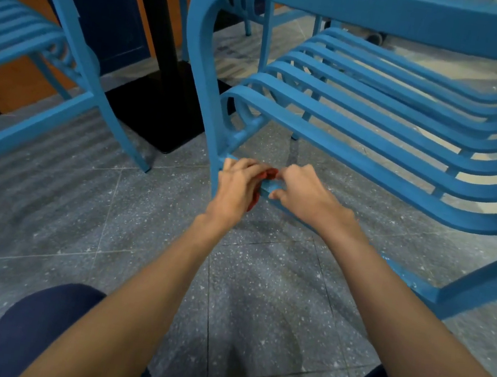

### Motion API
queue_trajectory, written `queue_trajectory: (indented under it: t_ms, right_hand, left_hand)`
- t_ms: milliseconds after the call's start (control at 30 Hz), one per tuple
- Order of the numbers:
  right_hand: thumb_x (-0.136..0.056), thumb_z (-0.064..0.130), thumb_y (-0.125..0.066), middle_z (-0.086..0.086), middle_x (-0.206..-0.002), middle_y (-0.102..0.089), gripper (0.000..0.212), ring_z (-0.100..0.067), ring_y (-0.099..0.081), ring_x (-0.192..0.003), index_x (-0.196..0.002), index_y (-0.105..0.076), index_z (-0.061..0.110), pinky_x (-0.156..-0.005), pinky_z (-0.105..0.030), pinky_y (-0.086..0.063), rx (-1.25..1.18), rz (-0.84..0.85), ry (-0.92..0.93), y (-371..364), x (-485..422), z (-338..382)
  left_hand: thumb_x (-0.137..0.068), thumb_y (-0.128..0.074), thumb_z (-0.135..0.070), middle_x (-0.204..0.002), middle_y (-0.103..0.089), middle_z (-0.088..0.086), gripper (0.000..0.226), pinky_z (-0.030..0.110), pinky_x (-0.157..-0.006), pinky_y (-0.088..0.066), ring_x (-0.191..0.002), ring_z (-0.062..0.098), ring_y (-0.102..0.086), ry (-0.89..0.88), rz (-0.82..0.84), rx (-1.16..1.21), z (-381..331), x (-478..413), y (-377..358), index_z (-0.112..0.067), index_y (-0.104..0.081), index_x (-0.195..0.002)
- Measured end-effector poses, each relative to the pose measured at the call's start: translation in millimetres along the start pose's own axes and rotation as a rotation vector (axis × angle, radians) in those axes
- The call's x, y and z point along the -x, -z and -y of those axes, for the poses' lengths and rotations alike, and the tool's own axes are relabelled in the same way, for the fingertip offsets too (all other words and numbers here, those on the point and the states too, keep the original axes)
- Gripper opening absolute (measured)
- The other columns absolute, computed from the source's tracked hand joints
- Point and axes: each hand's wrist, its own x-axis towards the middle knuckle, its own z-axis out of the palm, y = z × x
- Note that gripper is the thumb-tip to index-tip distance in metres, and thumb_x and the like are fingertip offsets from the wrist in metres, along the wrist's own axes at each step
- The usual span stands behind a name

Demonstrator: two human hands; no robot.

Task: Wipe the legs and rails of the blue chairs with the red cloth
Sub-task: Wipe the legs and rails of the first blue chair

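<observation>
1 view only, a wide-angle head camera, set low and close before a blue chair [376, 132], facing forward and down over the person's forearms [144, 285] to the tiled floor [257, 301].

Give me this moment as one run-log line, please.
left hand: holds red cloth on lower rail | right hand: grips rail beside cloth | spot: by chair leg

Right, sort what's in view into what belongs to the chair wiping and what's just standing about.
Belongs to the job:
red cloth
left hand, gripping the cloth
right hand, gripping the low rail
near blue chair
second blue chair, at left

Just standing about:
black table base
speckled floor tiles
orange panel
</observation>
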Motion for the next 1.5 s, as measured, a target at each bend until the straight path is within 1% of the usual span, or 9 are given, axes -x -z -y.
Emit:
queue_trajectory:
  t_ms: [300,467,633,733,833,1033,1267,1400,1500]
  right_hand:
    - [-0.087,0.024,-0.068,-0.009,-0.100,-0.061,0.030,-0.024,-0.064,-0.086,-0.111,-0.059,0.007,-0.077,-0.040,-0.055,-0.021,0.033,-0.110,-3.4,38.6,-30.4]
    - [-0.088,0.014,-0.063,-0.009,-0.091,-0.060,0.020,-0.024,-0.061,-0.078,-0.107,-0.061,0.007,-0.066,-0.035,-0.052,0.031,0.008,-0.127,-8.6,36.8,-31.0]
    - [-0.088,0.013,-0.063,-0.011,-0.090,-0.061,0.020,-0.026,-0.062,-0.074,-0.106,-0.063,0.006,-0.065,-0.038,-0.054,0.058,-0.003,-0.121,-8.1,33.6,-33.9]
    - [-0.087,0.013,-0.064,-0.013,-0.088,-0.063,0.019,-0.028,-0.063,-0.074,-0.105,-0.064,0.004,-0.070,-0.043,-0.056,0.058,0.000,-0.113,-9.8,31.2,-35.5]
    - [-0.087,0.011,-0.063,-0.012,-0.087,-0.063,0.017,-0.027,-0.063,-0.075,-0.103,-0.064,0.004,-0.070,-0.041,-0.056,0.061,-0.007,-0.115,-9.2,30.8,-34.3]
    - [-0.088,0.011,-0.062,-0.012,-0.089,-0.061,0.018,-0.027,-0.063,-0.075,-0.105,-0.063,0.005,-0.071,-0.042,-0.056,0.054,-0.006,-0.115,-7.8,33.0,-33.9]
    - [-0.092,0.013,-0.059,-0.012,-0.091,-0.057,0.017,-0.027,-0.061,-0.076,-0.106,-0.061,0.004,-0.065,-0.037,-0.052,0.035,-0.015,-0.087,-7.2,39.9,-36.3]
    - [-0.091,0.013,-0.060,-0.012,-0.093,-0.056,0.019,-0.029,-0.062,-0.080,-0.107,-0.060,0.004,-0.069,-0.038,-0.053,0.038,-0.006,-0.099,-6.5,38.6,-35.6]
    - [-0.092,0.014,-0.059,-0.014,-0.100,-0.057,0.021,-0.028,-0.062,-0.081,-0.110,-0.060,0.005,-0.074,-0.041,-0.055,0.025,-0.002,-0.112,-6.0,39.2,-36.0]
  left_hand:
    - [-0.096,-0.049,-0.014,-0.108,-0.068,-0.004,0.026,0.017,-0.077,-0.023,-0.098,0.024,-0.053,0.112,-0.029,-0.036,18.0,-14.3,7.2,-0.022,-0.072,-0.107]
    - [-0.097,-0.049,-0.017,-0.110,-0.065,-0.003,0.027,0.025,-0.080,-0.033,-0.093,0.022,-0.050,-0.062,0.091,-0.013,-0.3,1.0,-9.2,-0.026,-0.070,-0.111]
    - [-0.097,-0.048,-0.014,-0.107,-0.067,-0.004,0.027,0.011,-0.082,-0.029,-0.096,0.023,-0.050,0.064,-0.012,0.020,21.7,-13.8,6.7,-0.023,-0.072,-0.105]
    - [-0.097,-0.047,-0.016,-0.106,-0.065,-0.005,0.027,0.027,-0.089,-0.037,-0.098,0.019,-0.043,0.206,-0.096,0.043,10.4,-10.2,1.7,-0.024,-0.072,-0.104]
    - [-0.097,-0.046,-0.020,-0.109,-0.063,-0.003,0.028,0.040,-0.087,-0.042,-0.099,0.021,-0.043,0.160,-0.107,0.062,-7.3,5.5,-12.8,-0.022,-0.071,-0.108]
    - [-0.095,-0.050,-0.014,-0.114,-0.064,-0.001,0.027,0.026,-0.083,-0.036,-0.094,0.013,-0.039,0.024,-0.035,-0.016,-22.4,15.4,-19.5,-0.020,-0.069,-0.112]
    - [-0.095,-0.046,-0.011,-0.108,-0.067,-0.003,0.032,0.026,-0.077,-0.026,-0.099,0.027,-0.049,0.235,-0.070,-0.106,17.1,-20.6,4.2,-0.028,-0.073,-0.101]
    - [-0.095,-0.047,-0.013,-0.111,-0.065,-0.001,0.028,0.037,-0.082,-0.042,-0.094,0.025,-0.047,0.048,-0.029,-0.037,-13.6,8.8,-11.2,-0.022,-0.071,-0.107]
    - [-0.095,-0.043,-0.021,-0.118,-0.063,-0.004,0.031,0.027,-0.083,-0.039,-0.092,0.020,-0.046,-0.105,0.030,-0.005,-10.9,18.2,-6.3,-0.022,-0.068,-0.114]
